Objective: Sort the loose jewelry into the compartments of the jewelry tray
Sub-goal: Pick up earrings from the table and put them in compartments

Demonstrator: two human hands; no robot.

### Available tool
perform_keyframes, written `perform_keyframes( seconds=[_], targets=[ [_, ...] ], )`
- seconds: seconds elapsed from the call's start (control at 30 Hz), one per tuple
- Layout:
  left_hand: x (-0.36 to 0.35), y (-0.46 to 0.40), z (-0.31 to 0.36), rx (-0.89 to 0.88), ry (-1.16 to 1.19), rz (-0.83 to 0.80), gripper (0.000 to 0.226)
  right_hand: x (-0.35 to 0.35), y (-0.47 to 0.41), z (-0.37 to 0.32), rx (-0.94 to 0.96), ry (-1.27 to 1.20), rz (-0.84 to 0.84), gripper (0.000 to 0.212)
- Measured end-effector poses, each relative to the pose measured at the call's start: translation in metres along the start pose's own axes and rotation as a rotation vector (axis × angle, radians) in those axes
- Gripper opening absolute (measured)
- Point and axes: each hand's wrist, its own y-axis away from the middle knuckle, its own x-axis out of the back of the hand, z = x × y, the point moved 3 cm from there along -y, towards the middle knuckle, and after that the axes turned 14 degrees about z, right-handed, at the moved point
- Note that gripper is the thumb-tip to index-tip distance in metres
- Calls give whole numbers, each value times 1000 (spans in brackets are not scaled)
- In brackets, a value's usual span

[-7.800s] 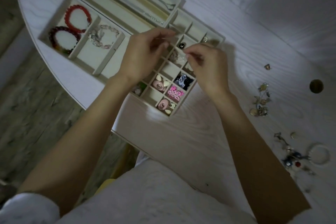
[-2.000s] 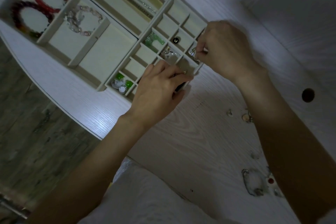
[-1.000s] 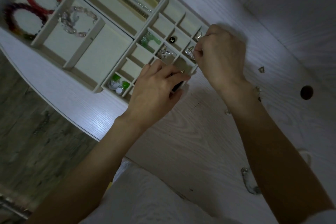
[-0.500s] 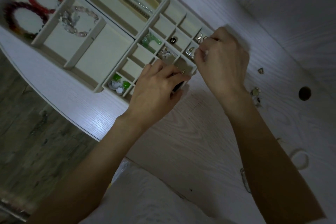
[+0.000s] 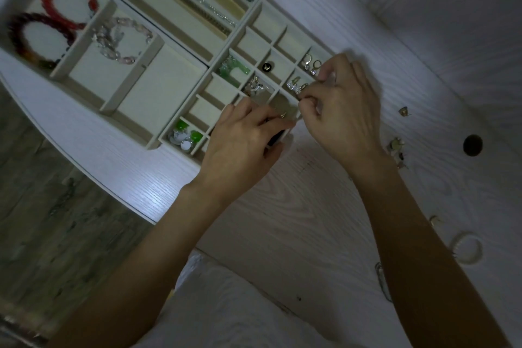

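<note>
Pale wood-grain surface (image 5: 296, 220) carries the cream jewelry tray (image 5: 158, 85) at upper left, in dim light. Both hands reach over its small compartments: the left hand (image 5: 243, 141), fingers curled, pinches a tiny metal piece at its fingertips, and the right hand (image 5: 341, 113) has fingers bent at the tray's edge beside sparkly earrings (image 5: 295, 86); whether it pinches anything is hard to tell. Compartments beneath the left hand are hidden. Loose jewelry (image 5: 397, 147) lies scattered right of the arm, near a white bracelet (image 5: 466, 247).
</note>
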Motion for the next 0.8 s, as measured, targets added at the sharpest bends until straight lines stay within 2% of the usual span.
perform_keyframes(
  seconds=[0.2,0.47,0.8],
  targets=[
    [0,1,0,-1,2,1,34,4,-1,0,11,7,72,25],
    [-1,1,-1,2,17,15,35,2,-4,-1,39,85,4,37],
    [-1,1,-2,7,13,2,35,0,-5,2,72,51,-15,33]
  ],
)
